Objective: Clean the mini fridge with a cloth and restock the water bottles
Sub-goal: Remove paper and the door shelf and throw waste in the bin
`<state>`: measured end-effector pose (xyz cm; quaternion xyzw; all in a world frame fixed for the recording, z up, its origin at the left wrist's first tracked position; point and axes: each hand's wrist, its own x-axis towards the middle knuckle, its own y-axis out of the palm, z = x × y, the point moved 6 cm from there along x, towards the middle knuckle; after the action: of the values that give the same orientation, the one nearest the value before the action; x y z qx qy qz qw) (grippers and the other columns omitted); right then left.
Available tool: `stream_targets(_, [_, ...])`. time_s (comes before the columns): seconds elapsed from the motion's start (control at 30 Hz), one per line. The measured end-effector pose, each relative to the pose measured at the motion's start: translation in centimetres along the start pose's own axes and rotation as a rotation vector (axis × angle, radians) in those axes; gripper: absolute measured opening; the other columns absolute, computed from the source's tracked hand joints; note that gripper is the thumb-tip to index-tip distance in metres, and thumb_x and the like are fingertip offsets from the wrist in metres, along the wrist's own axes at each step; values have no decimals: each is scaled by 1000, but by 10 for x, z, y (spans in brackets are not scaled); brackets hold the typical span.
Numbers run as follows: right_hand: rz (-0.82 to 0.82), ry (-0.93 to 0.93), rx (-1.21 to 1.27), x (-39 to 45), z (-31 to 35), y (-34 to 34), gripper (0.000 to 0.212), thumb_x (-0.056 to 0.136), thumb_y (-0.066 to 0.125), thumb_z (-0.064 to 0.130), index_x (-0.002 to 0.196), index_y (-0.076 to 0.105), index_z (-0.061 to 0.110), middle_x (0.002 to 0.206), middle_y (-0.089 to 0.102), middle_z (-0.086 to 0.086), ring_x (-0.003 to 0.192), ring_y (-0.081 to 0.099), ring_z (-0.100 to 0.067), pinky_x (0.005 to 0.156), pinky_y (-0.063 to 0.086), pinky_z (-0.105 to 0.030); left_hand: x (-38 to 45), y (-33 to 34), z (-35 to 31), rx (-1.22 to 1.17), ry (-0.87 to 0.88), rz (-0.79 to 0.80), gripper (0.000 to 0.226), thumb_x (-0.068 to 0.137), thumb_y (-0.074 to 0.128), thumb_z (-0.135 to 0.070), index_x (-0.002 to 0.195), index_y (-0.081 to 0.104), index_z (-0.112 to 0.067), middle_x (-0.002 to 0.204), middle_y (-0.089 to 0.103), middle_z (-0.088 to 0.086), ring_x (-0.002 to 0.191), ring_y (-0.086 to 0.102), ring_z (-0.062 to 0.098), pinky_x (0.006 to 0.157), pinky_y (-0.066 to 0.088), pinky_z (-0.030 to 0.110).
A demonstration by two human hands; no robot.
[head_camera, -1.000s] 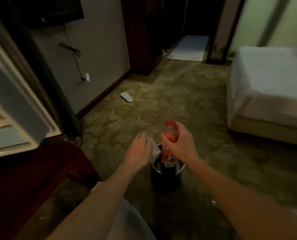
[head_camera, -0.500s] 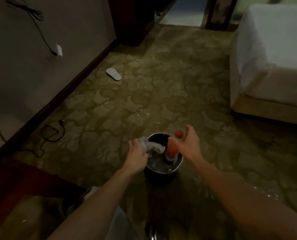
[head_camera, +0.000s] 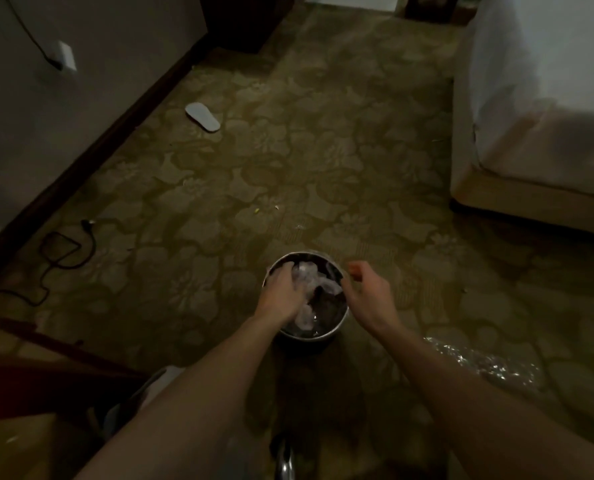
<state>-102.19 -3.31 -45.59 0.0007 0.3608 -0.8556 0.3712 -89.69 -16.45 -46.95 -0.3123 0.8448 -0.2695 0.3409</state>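
Note:
A small round metal bin (head_camera: 337, 325) stands on the carpet in front of me. My left hand (head_camera: 281, 293) reaches into it, fingers curled on a crumpled white cloth (head_camera: 311, 277) that lies across the bin's contents. My right hand (head_camera: 368, 293) hovers over the bin's right rim and pinches a small red cap (head_camera: 354, 270) at its fingertips. Something clear and shiny (head_camera: 306, 317) lies low in the bin; I cannot tell whether it is the bottle. The mini fridge is out of view.
A white slipper (head_camera: 202, 116) lies by the left wall. A black cable (head_camera: 63, 247) coils on the carpet below a wall socket (head_camera: 65, 57). A bed (head_camera: 538, 109) fills the right side. Crinkled clear plastic (head_camera: 482, 365) lies to the right; dark wooden furniture (head_camera: 28, 379) is at lower left.
The red-labelled bottle left my right hand and dropped into the bin. My left hand pushed the white cloth down into the bin. My view tilted down, losing the fridge door.

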Motion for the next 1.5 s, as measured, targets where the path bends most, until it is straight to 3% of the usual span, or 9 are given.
stream_targets(0.2, [35, -42, -49, -9, 15, 3, 32, 97, 54, 21, 128, 51, 17, 114, 57, 6, 90, 53, -2, 71, 47, -17, -15, -24, 22, 44, 15, -5, 44, 98, 52, -24, 140, 45, -15, 142, 48, 5, 128, 47, 21, 106, 44, 43])
stream_targets(0.37, [53, -155, -114, -34, 60, 12, 37, 95, 56, 21, 132, 51, 18, 126, 60, -1, 110, 59, -13, 94, 52, -37, -48, -57, 20, 138, 77, -60, 33, 100, 48, -26, 131, 49, -15, 136, 49, 5, 124, 47, 20, 97, 40, 34])
stream_targets(0.47, [67, -246, -150, -57, 92, 20, 37, 95, 56, 23, 131, 51, 19, 125, 62, -2, 108, 60, -16, 93, 52, -37, -78, -76, 17, 215, 110, -107, 34, 100, 47, -28, 132, 48, -17, 137, 49, 4, 126, 47, 23, 100, 40, 38])
stream_targets(0.6, [82, -369, -222, -95, 128, 26, 40, 97, 54, 25, 136, 49, 18, 126, 61, -1, 100, 61, -12, 78, 48, -24, -124, -104, 18, 290, 136, -188, 35, 98, 47, -28, 132, 49, -18, 133, 53, 3, 123, 51, 23, 101, 44, 39])
stream_targets(0.8, [75, -501, -250, -151, 178, 42, 41, 94, 57, 36, 130, 54, 17, 124, 62, -2, 110, 59, -19, 89, 50, -34, -201, -157, 34, 410, 122, -339, 26, 95, 45, -33, 115, 55, -18, 120, 60, 3, 112, 58, 27, 90, 49, 41])
stream_targets(0.93, [69, -638, -244, -198, 221, 62, 36, 89, 57, 42, 117, 62, 20, 114, 65, -2, 105, 60, -22, 85, 51, -35, -258, -194, 49, 443, 89, -412, 25, 96, 46, -31, 114, 57, -17, 117, 60, 3, 109, 59, 26, 89, 50, 42])
stream_targets(1.13, [112, -907, -192, -292, 292, 91, 19, 87, 58, 37, 88, 66, 19, 83, 66, 3, 80, 64, -20, 68, 53, -36, -356, -253, 83, 499, 3, -549, 22, 96, 44, -34, 106, 58, -22, 110, 65, 4, 101, 62, 30, 81, 48, 41])
stream_targets(1.37, [171, -1169, -127, -404, 358, 135, 10, 84, 62, 31, 85, 61, 21, 81, 65, 4, 83, 64, -22, 62, 44, -29, -477, -321, 123, 439, -90, -795, 20, 95, 46, -37, 104, 59, -24, 106, 66, -1, 96, 64, 26, 81, 52, 43])
stream_targets(1.5, [196, -1324, -56, -454, 398, 151, 13, 87, 62, 29, 97, 64, 22, 91, 65, 3, 90, 62, -18, 72, 51, -31, -532, -354, 143, 421, -157, -891, 17, 97, 46, -36, 101, 58, -25, 101, 65, -2, 88, 63, 23, 76, 53, 43])
